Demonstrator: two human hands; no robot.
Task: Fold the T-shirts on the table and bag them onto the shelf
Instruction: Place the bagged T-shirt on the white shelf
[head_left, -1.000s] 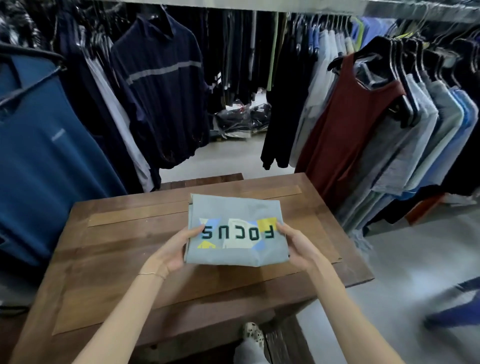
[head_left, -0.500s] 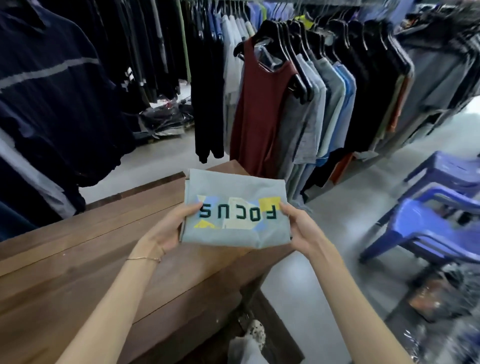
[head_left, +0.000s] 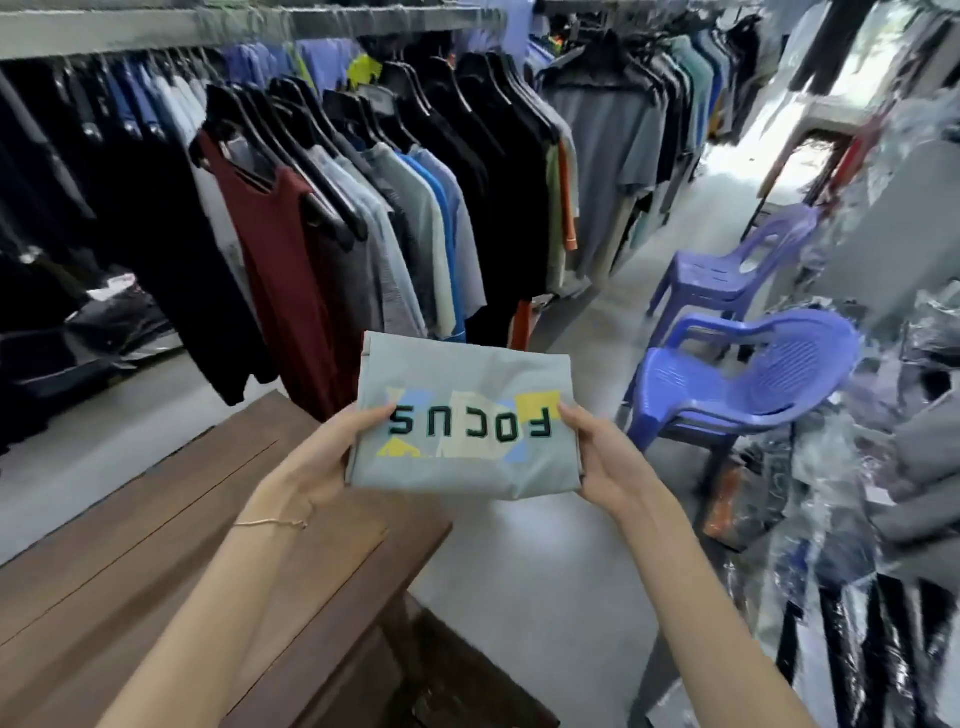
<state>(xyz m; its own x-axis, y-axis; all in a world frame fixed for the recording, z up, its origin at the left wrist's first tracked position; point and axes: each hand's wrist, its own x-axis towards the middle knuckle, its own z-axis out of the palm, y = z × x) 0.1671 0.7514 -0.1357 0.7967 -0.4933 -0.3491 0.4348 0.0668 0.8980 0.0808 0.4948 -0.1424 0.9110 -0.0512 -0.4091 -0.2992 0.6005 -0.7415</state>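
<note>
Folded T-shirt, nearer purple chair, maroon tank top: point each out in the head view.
folded T-shirt (head_left: 467, 431): head view, on the printed lettering at its middle.
nearer purple chair (head_left: 727, 387): head view, on the seat.
maroon tank top (head_left: 283, 270): head view, on the chest panel below the hanger.

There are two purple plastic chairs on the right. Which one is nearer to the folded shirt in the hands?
The front purple chair, with armrests and a rounded back, just right of the folded shirt. The other purple chair stands farther behind it.
</note>
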